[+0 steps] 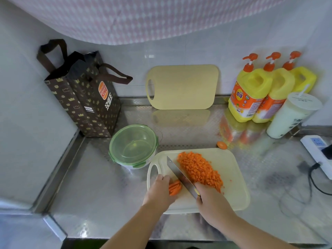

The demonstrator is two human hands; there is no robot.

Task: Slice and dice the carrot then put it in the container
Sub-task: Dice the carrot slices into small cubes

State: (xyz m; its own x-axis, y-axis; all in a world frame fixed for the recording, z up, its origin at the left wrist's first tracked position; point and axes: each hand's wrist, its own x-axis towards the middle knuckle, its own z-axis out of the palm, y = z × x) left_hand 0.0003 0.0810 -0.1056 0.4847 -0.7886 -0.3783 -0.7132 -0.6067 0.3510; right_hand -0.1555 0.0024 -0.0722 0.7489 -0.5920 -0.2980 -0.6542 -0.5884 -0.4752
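A pale cutting board [231,169] lies on the steel counter. A long heap of diced carrot [199,168] covers its middle. My right hand [212,202] grips the handle of a cleaver [179,175], whose blade stands between the heap and a small bundle of carrot strips [174,188]. My left hand [159,191] holds those strips down with curled fingers at the board's left end. A round container with a green lid [133,146] sits just left of the board's far corner, lid on.
A carrot end piece [222,145] lies on the counter behind the board. A second cutting board [181,87] leans on the back wall. A brown paper bag [84,97] stands at left. Yellow soap bottles [251,92], a white cup [291,117] and a power strip [318,155] are at right.
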